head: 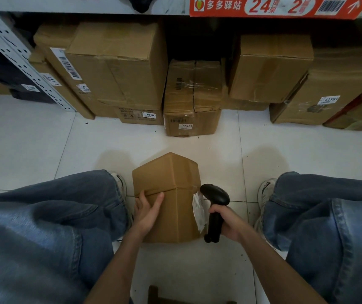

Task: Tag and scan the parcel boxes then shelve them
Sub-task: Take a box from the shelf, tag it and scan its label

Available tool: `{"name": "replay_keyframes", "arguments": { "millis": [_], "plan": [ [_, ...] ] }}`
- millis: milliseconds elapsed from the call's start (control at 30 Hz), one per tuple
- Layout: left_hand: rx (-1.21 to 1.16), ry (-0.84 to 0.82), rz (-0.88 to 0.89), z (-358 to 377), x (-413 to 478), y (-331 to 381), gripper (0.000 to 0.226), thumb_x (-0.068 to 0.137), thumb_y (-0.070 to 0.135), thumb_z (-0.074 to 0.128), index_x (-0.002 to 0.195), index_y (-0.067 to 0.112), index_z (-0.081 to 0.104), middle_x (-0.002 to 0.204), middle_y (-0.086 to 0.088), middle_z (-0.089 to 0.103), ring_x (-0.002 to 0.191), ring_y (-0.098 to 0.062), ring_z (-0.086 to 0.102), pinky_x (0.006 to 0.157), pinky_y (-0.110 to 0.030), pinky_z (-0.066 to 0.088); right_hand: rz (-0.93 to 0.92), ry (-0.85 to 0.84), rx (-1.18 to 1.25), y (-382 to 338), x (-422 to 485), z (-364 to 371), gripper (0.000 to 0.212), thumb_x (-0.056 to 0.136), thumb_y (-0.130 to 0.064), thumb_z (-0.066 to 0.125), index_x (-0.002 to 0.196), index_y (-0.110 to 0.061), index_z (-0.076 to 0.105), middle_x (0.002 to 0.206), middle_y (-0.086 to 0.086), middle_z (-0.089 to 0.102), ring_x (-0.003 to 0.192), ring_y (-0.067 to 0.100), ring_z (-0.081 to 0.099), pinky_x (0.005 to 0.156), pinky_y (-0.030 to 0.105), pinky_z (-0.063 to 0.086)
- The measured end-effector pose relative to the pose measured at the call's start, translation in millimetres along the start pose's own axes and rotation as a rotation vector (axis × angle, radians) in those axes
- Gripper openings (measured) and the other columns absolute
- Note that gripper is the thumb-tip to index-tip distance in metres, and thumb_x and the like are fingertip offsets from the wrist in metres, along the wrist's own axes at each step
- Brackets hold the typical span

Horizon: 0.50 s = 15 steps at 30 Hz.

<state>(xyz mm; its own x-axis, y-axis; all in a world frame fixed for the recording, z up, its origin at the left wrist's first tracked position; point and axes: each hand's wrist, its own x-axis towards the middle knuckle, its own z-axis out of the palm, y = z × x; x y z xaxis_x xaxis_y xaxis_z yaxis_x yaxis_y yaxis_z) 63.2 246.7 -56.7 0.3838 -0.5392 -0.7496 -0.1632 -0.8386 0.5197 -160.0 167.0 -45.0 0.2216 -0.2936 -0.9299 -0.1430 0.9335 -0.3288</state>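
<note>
On white floor tiles (44, 150), shelved boxes (118, 69)

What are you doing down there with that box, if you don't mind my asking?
A person sits between their knees over a cardboard box standing on the tiled floor. The left hand steadies the box's side while the right hand holds a black barcode scanner pointed at the white label on its right face. Tagged boxes, one numbered 30105, already sit under the shelf.

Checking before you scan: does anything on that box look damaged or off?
Yes. The white label on the box is crumpled and peeling off its right side, beside the scanner in the right hand.
</note>
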Motion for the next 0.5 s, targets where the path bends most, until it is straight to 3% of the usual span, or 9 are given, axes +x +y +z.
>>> {"name": "replay_keyframes", "arguments": {
  "millis": [167, 333, 500],
  "plan": [
    [-0.035, 0.003, -0.021, 0.9, 1.9, 2.5, 0.124, 0.046, 0.100, 0.028, 0.148, 0.038, -0.004, 0.158, 0.000, 0.008, 0.143, -0.030, 0.018, 0.113, -0.058, 0.021, 0.017, -0.051, 0.001, 6.0, 12.8, 2.7, 0.035, 0.084, -0.008, 0.059, 0.118, -0.009, 0.050, 0.110, 0.017, 0.054, 0.104, 0.031, 0.054, 0.092, 0.042, 0.048],
    [-0.004, -0.003, -0.059, 6.6, 1.0, 3.7, 0.113, 0.062, 0.093, 0.029, 0.148, 0.034, -0.015, 0.160, -0.001, -0.005, 0.146, -0.029, 0.004, 0.115, -0.059, 0.014, 0.005, -0.013, 0.009, 5.3, 13.4, -1.7, 0.036, 0.081, -0.007, 0.061, 0.116, -0.006, 0.053, 0.104, 0.017, 0.055, 0.097, 0.029, 0.055, 0.079, 0.037, 0.051],
    [0.054, -0.029, -0.078, 13.6, -1.9, 8.8, 0.100, 0.077, 0.082, 0.026, 0.147, 0.030, -0.022, 0.160, -0.005, -0.010, 0.147, -0.028, 0.000, 0.117, -0.054, 0.009, -0.047, 0.022, -0.033, -0.5, 6.8, -5.4, 0.031, 0.080, -0.006, 0.060, 0.112, -0.006, 0.056, 0.099, 0.017, 0.056, 0.092, 0.028, 0.055, 0.081, 0.036, 0.049]
  ]
}}
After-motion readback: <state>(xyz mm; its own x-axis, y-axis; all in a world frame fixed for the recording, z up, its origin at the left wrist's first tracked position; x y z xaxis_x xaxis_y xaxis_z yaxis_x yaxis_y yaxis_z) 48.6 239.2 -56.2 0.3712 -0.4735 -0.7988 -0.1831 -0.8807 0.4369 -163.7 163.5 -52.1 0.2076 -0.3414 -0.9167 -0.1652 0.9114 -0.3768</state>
